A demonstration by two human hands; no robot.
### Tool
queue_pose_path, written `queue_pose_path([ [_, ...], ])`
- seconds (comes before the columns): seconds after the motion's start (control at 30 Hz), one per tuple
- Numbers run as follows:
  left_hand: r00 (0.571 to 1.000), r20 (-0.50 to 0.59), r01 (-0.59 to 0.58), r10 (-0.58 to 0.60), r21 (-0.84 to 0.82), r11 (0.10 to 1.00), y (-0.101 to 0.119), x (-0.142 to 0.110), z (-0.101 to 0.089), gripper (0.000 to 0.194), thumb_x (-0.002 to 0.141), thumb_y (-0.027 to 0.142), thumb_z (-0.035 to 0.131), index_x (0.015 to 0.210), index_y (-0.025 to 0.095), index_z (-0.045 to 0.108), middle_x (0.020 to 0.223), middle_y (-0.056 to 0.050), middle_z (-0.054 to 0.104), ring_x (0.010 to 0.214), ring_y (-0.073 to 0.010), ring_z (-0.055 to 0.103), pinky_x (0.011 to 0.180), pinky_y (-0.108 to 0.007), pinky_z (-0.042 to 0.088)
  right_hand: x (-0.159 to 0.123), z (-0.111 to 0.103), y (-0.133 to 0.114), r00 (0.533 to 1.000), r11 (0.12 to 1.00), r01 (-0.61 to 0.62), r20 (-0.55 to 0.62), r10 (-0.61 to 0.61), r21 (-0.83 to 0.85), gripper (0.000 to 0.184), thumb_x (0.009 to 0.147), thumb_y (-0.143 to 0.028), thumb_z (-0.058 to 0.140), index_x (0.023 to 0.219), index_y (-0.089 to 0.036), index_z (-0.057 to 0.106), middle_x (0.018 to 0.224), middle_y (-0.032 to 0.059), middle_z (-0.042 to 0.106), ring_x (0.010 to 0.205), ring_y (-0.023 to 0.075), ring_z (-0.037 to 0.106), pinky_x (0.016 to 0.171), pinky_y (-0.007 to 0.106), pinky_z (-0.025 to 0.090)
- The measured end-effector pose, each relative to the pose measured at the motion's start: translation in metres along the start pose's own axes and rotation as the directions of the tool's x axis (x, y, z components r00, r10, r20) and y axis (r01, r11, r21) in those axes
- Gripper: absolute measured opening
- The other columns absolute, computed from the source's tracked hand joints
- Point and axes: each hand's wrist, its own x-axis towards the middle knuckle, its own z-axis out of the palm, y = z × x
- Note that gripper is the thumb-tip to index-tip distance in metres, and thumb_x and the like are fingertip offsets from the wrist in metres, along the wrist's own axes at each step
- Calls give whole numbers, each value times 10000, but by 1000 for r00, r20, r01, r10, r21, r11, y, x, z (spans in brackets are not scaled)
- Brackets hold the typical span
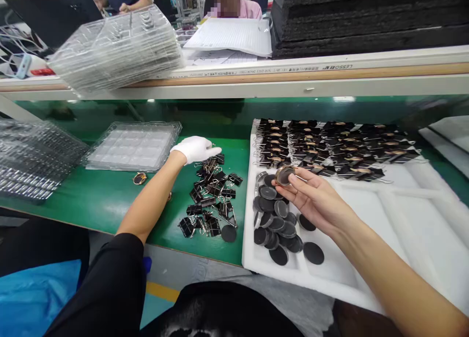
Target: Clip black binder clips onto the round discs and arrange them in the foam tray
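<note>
My left hand (196, 150), in a white glove, hovers at the top of a loose pile of black binder clips (214, 188), its visible fingers stretched out and apart. Its lower fingers are partly hidden, and I see no clip in them. My bare right hand (311, 195) pinches a round gold-rimmed piece with a dark disc face (285, 176) between thumb and fingers. Below it, a heap of dark round discs (276, 223) fills one end of a white foam tray (366, 273). A lone dark disc (229, 233) lies on the green table beside the clips.
Rows of clipped round pieces (309, 144) stand at the tray's far side. Left are a clear plastic tray (134, 144), a small gold-rimmed piece (139, 179) and stacked clear trays (32, 156). A shelf (234, 85) runs across the back; people sit beyond it.
</note>
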Motion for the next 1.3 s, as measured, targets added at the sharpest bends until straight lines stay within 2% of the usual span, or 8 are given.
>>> queue_pose_path([
  [0.23, 963, -157, -254, 221, -234, 939, 41, -24, -7, 477, 965, 535, 490, 636, 201, 403, 620, 21, 417, 643, -142, 406, 679, -301, 303, -7, 1, -3, 995, 991, -5, 101, 19, -133, 352, 734, -471, 935, 992, -256, 829, 1260, 79, 777, 1010, 249, 778, 1032, 471, 634],
  [0.43, 860, -319, -504, 399, -396, 768, 110, -78, -1, 429, 1026, 389, 432, 650, 200, 351, 595, 42, 330, 585, -114, 317, 612, -308, 236, -11, 0, 8, 960, 947, 206, 236, -148, -248, 262, 835, -474, 863, 1006, -278, 830, 1531, 83, 626, 1447, 317, 560, 1153, 449, 520],
  [0.53, 851, -329, -515, 409, -367, 775, 125, -92, 5, 400, 1032, 350, 405, 661, 200, 410, 581, 34, 386, 554, -115, 319, 607, -313, 237, -11, -1, 12, 949, 957, 219, 271, -163, -191, 206, 852, -427, 857, 980, -271, 817, 1400, 80, 712, 1240, 265, 708, 1030, 386, 593],
  [0.63, 845, -333, -515, 418, -298, 804, 124, -91, 5, 521, 1010, 539, 433, 613, 201, 433, 546, 16, 397, 533, -123, 346, 589, -310, 231, -11, -2, 12, 947, 961, 226, 268, -178, -160, 172, 854, -379, 862, 977, -272, 807, 1240, 51, 777, 998, 192, 772, 957, 340, 612],
  [0.77, 896, -318, -370, 311, -146, 918, 114, -83, -2, 623, 856, 795, 529, 642, 209, 518, 543, 0, 473, 521, -145, 405, 573, -304, 198, -12, -3, 12, 937, 957, 246, 292, -194, -156, 184, 846, -359, 867, 981, -256, 796, 1139, 58, 796, 1054, 217, 765, 948, 345, 609],
  [1.0, 909, -74, -384, 409, -529, 757, 115, -78, 1, 582, 913, 677, 520, 602, 201, 395, 569, 39, 343, 553, -102, 304, 520, -284, 216, -16, -2, 10, 923, 948, 273, 323, -210, -164, 158, 867, -348, 847, 991, -264, 797, 1144, 68, 792, 1069, 231, 756, 964, 377, 604],
  [1.17, 928, -123, -338, 352, -678, 652, 116, -76, 8, 543, 905, 545, 587, 596, 203, 299, 611, 43, 272, 582, -85, 261, 519, -273, 185, -17, -1, 4, 938, 960, 242, 289, -193, -145, 182, 844, -389, 867, 973, -271, 816, 1226, 64, 770, 1037, 207, 748, 956, 363, 612],
  [1.3, 916, -234, -393, 327, -690, 608, 114, -75, 7, 540, 930, 547, 585, 613, 201, 319, 618, 48, 283, 592, -81, 265, 526, -259, 204, -11, -1, -2, 979, 980, 198, 54, -197, -1, 224, 775, -411, 917, 929, -280, 819, 1118, 18, 776, 963, 157, 728, 862, 298, 636],
])
